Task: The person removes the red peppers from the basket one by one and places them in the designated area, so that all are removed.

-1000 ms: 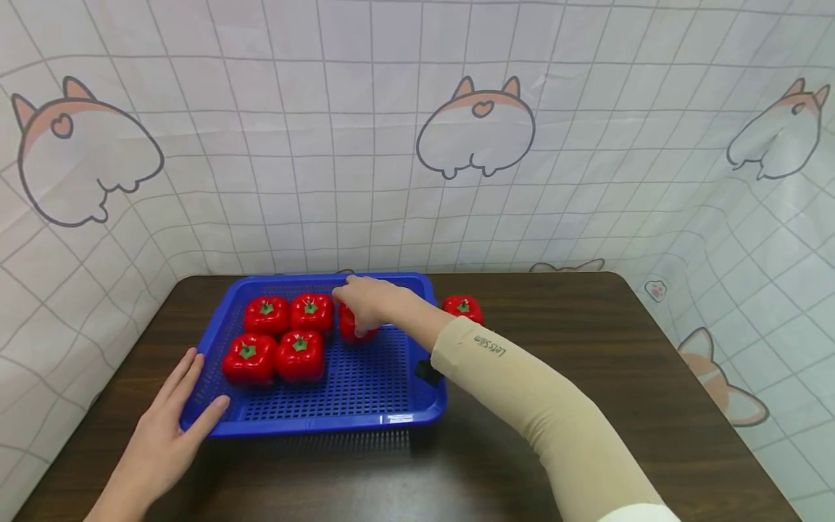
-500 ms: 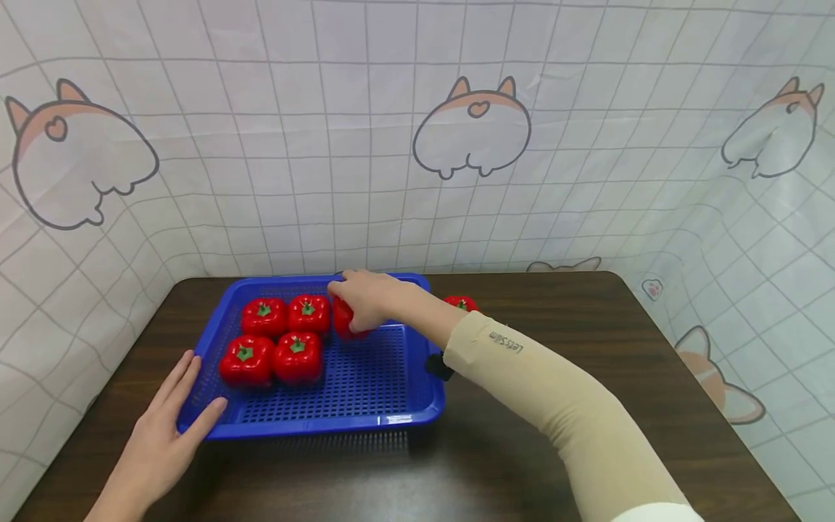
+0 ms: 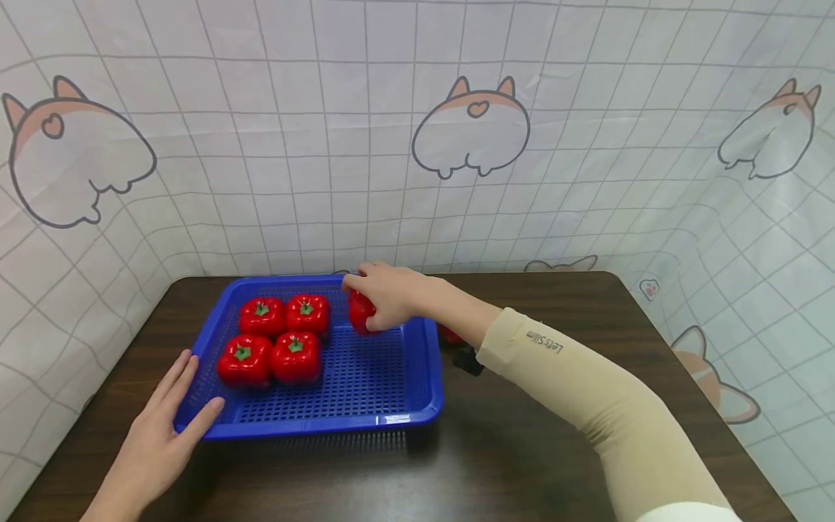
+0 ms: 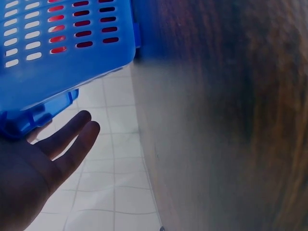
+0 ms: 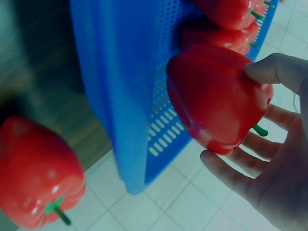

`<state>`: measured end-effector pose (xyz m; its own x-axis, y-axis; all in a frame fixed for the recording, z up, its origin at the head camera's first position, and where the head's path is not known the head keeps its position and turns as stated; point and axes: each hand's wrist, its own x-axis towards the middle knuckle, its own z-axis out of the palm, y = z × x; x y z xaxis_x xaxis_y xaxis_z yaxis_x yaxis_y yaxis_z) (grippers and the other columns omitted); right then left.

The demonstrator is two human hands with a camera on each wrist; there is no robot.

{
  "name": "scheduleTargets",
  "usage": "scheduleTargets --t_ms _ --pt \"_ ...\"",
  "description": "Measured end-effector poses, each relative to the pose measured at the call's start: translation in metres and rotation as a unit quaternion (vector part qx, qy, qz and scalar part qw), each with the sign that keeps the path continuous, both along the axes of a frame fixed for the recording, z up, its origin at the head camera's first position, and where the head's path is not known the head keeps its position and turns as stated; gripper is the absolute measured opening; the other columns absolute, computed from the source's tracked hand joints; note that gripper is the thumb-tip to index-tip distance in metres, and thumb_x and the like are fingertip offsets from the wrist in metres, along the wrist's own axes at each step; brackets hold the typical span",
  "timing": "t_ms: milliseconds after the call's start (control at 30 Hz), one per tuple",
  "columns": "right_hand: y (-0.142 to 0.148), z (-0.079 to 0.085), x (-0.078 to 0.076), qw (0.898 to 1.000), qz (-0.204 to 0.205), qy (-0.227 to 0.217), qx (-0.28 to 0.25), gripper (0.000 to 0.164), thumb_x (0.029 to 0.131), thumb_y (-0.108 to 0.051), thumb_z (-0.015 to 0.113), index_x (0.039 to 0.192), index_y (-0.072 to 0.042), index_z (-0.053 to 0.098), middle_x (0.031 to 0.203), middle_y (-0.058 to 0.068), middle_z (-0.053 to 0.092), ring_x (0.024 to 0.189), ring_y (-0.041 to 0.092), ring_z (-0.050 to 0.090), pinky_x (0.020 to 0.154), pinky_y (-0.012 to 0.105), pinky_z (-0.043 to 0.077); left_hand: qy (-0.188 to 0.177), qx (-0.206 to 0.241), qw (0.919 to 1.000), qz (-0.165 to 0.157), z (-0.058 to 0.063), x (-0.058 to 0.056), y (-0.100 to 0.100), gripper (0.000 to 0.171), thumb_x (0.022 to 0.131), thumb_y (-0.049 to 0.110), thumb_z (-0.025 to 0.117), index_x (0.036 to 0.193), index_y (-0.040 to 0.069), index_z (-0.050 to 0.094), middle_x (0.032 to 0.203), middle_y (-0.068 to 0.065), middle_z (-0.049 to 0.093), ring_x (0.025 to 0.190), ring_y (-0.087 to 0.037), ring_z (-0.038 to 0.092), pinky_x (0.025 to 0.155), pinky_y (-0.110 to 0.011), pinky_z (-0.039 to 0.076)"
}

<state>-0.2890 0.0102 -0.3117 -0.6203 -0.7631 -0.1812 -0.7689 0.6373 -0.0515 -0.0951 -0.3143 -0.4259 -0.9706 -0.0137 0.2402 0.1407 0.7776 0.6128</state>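
Note:
My right hand (image 3: 391,293) grips a red bell pepper (image 5: 216,96) with a green stem, thumb on one side and fingers on the other. In the head view this pepper (image 3: 361,313) is over the back right part of the blue basket (image 3: 417,417). Several more red bell peppers (image 3: 296,357) sit in two rows in the basket's left half. At the basket's left front corner my left hand (image 3: 153,435) rests along the rim, fingers straight and thumb over the edge. The left wrist view shows its fingers (image 4: 77,139) extended beside the basket wall.
Another red bell pepper (image 5: 38,175) sits on the dark wooden table (image 3: 522,449), right of the basket, mostly hidden by my right arm in the head view. A black wrist device (image 3: 468,360) shows below that arm. A white gridded cloth (image 3: 365,145) hangs behind the table.
My right hand has lifted the gripped bell pepper away from the row and moved it right. The right forearm now covers most of the pepper outside. My left hand stays at the rim.

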Motion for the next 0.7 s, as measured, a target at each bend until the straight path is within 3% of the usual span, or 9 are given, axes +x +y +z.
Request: scheduleTargets --t_ms 333,567,700 --pt "0.03 0.011 0.002 0.999 -0.007 0.001 -0.037 0.057 0.092 -0.028 0.067 0.146 -0.021 0.051 0.137 0.007 0.05 0.119 0.019 0.049 0.083 0.033 0.055 0.001 0.004 1.0 -0.003 0.0 0.001 0.0 0.077 0.103 0.031 0.063 0.164 0.006 0.023 0.171 -0.013 0.012 0.148 -0.054 0.02 0.108 -0.078 0.019" --pt "0.052 0.017 0.003 0.998 -0.011 0.005 -0.068 0.055 0.09 -0.025 0.067 0.142 -0.02 0.052 0.135 0.008 0.049 0.107 0.019 0.053 0.075 0.033 0.055 0.003 0.004 1.0 -0.005 -0.001 0.002 0.001 0.077 0.103 0.03 0.063 0.164 0.007 0.023 0.171 -0.013 0.011 0.147 -0.055 0.02 0.108 -0.078 0.019" --pt "0.064 0.02 0.002 0.996 -0.01 0.013 -0.09 0.054 0.089 -0.023 0.069 0.14 -0.018 0.053 0.132 0.009 0.049 0.105 0.02 0.053 0.077 0.033 0.054 0.004 0.007 1.0 -0.006 -0.001 0.002 0.001 0.077 0.103 0.029 0.063 0.164 0.007 0.023 0.171 -0.013 0.012 0.147 -0.055 0.02 0.108 -0.078 0.019"
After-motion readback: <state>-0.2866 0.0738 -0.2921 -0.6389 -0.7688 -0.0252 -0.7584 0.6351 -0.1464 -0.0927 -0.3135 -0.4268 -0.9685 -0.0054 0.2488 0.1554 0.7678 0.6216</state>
